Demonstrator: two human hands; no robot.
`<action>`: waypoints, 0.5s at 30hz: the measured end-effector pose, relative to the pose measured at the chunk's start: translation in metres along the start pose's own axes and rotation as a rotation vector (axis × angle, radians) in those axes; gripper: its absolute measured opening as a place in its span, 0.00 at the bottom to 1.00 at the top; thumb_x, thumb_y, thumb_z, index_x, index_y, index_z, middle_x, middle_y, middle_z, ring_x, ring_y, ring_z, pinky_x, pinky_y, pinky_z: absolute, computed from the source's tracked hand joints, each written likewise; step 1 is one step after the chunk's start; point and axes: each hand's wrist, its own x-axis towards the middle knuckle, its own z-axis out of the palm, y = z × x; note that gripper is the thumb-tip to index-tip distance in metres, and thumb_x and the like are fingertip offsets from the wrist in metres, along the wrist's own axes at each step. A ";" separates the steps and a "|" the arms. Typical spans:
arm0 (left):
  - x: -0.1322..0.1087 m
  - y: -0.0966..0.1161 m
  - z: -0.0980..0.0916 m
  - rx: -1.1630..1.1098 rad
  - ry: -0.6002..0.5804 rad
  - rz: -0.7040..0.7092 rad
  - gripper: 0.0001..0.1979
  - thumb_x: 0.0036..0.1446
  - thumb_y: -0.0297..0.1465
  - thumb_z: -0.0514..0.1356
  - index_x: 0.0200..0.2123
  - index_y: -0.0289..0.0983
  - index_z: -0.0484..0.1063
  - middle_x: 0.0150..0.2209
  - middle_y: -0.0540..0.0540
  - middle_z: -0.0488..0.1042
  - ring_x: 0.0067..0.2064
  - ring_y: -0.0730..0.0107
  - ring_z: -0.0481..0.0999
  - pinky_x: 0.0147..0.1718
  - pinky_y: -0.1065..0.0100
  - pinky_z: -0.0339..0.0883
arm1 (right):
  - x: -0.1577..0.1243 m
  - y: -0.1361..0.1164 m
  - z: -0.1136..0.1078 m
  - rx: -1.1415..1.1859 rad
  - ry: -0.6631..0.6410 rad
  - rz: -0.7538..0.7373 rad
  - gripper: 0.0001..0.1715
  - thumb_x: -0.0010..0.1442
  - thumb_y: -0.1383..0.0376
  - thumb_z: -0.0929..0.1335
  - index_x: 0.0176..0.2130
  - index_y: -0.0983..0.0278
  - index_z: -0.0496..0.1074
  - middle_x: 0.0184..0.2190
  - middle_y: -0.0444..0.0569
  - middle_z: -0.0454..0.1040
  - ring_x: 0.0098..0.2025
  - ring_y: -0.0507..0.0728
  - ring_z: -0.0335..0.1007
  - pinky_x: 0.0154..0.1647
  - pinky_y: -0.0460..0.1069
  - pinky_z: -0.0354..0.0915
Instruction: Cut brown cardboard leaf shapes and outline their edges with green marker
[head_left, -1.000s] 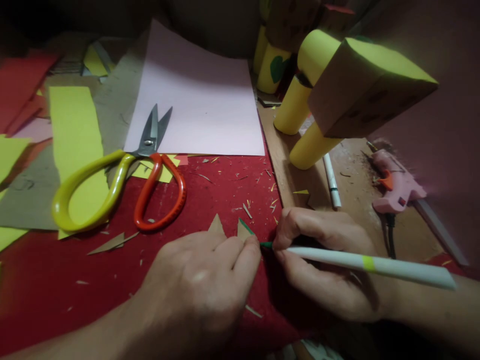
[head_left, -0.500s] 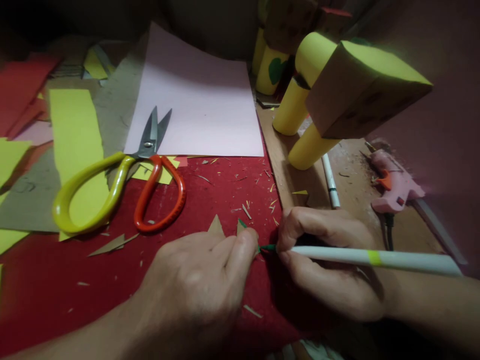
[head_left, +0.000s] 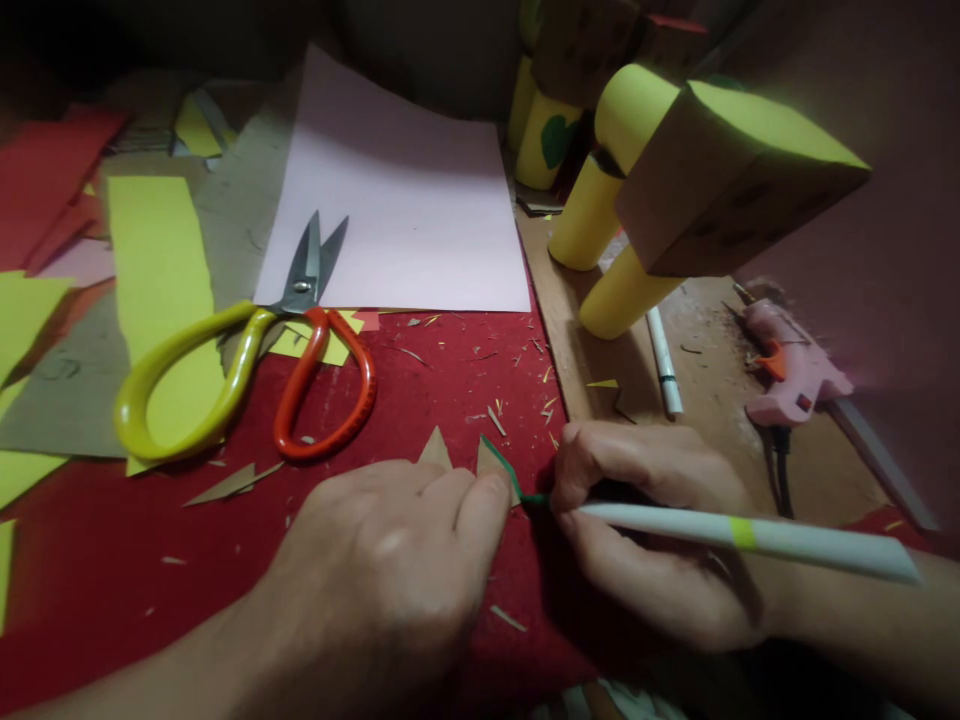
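My left hand (head_left: 405, 545) is closed over a small brown cardboard piece (head_left: 491, 462), pinning it to the red surface. Two pointed tips stick out past the knuckles; whether they belong to one piece is hidden under the hand. A green line runs along the right tip's edge. In my right hand (head_left: 652, 525) is a white marker (head_left: 825, 550) with a yellow band, pinched near its green tip, which touches the cardboard's right edge. Scissors (head_left: 247, 365) with one yellow and one orange-red handle lie with blades apart, beyond my left hand.
A white sheet (head_left: 405, 220) lies behind the scissors, with coloured paper scraps (head_left: 161, 270) at left. On the wooden board (head_left: 562, 370) at right stand yellow tubes with a cardboard box (head_left: 720, 190), another white marker (head_left: 664, 360) and a pink glue gun (head_left: 787, 360). Cardboard shavings litter the red surface (head_left: 442, 370).
The green line on the cardboard tip shows more fully, as my left thumb sits slightly lower. The marker's back end has dipped. The whole view has shifted a little.
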 end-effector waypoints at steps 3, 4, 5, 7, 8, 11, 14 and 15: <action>0.000 -0.001 -0.001 -0.020 0.008 -0.001 0.14 0.60 0.23 0.45 0.33 0.34 0.70 0.20 0.47 0.72 0.20 0.66 0.72 0.16 0.66 0.66 | -0.001 -0.001 -0.001 -0.009 -0.027 -0.008 0.11 0.47 0.79 0.62 0.25 0.64 0.63 0.20 0.40 0.64 0.20 0.47 0.57 0.21 0.45 0.53; -0.001 -0.002 -0.001 -0.034 0.020 -0.011 0.13 0.60 0.22 0.45 0.32 0.35 0.69 0.20 0.47 0.72 0.19 0.67 0.71 0.16 0.66 0.65 | -0.001 -0.001 -0.001 -0.014 -0.021 -0.001 0.11 0.47 0.79 0.62 0.25 0.64 0.63 0.19 0.40 0.64 0.20 0.47 0.57 0.21 0.45 0.53; -0.002 -0.002 -0.002 -0.043 0.036 -0.023 0.13 0.59 0.22 0.46 0.32 0.35 0.69 0.20 0.48 0.71 0.19 0.67 0.71 0.15 0.66 0.62 | -0.002 -0.001 -0.001 -0.013 -0.008 0.001 0.10 0.47 0.79 0.63 0.25 0.64 0.63 0.19 0.40 0.64 0.20 0.47 0.57 0.21 0.44 0.54; -0.004 -0.003 -0.002 -0.046 0.055 -0.044 0.12 0.59 0.22 0.46 0.33 0.35 0.68 0.20 0.48 0.70 0.18 0.66 0.70 0.14 0.65 0.59 | -0.003 -0.001 0.000 0.002 0.036 0.015 0.10 0.47 0.78 0.63 0.25 0.65 0.63 0.19 0.40 0.65 0.20 0.46 0.58 0.21 0.44 0.54; -0.005 -0.003 -0.001 -0.038 0.067 -0.048 0.12 0.60 0.24 0.46 0.34 0.35 0.68 0.20 0.49 0.70 0.18 0.66 0.69 0.14 0.65 0.57 | -0.003 -0.001 0.000 0.014 0.058 0.024 0.09 0.47 0.78 0.64 0.25 0.64 0.64 0.19 0.40 0.65 0.20 0.46 0.58 0.20 0.44 0.54; -0.007 -0.004 0.000 -0.030 0.073 -0.042 0.12 0.61 0.25 0.45 0.36 0.35 0.68 0.21 0.49 0.70 0.18 0.66 0.70 0.15 0.66 0.57 | -0.003 -0.001 -0.001 0.043 0.064 0.073 0.10 0.48 0.78 0.63 0.25 0.64 0.64 0.20 0.40 0.67 0.19 0.46 0.60 0.19 0.43 0.54; -0.008 -0.005 0.002 -0.046 0.078 -0.020 0.12 0.62 0.25 0.45 0.35 0.36 0.67 0.21 0.50 0.71 0.19 0.68 0.71 0.16 0.68 0.60 | -0.001 -0.003 -0.001 0.013 0.052 0.108 0.11 0.48 0.79 0.64 0.25 0.64 0.65 0.21 0.41 0.70 0.19 0.46 0.61 0.18 0.42 0.55; -0.008 -0.005 0.003 -0.049 0.090 -0.028 0.12 0.62 0.26 0.45 0.36 0.36 0.67 0.22 0.49 0.72 0.20 0.68 0.72 0.17 0.68 0.61 | 0.000 -0.004 -0.001 -0.006 0.064 0.105 0.10 0.48 0.79 0.64 0.25 0.64 0.65 0.21 0.42 0.70 0.19 0.46 0.61 0.18 0.42 0.55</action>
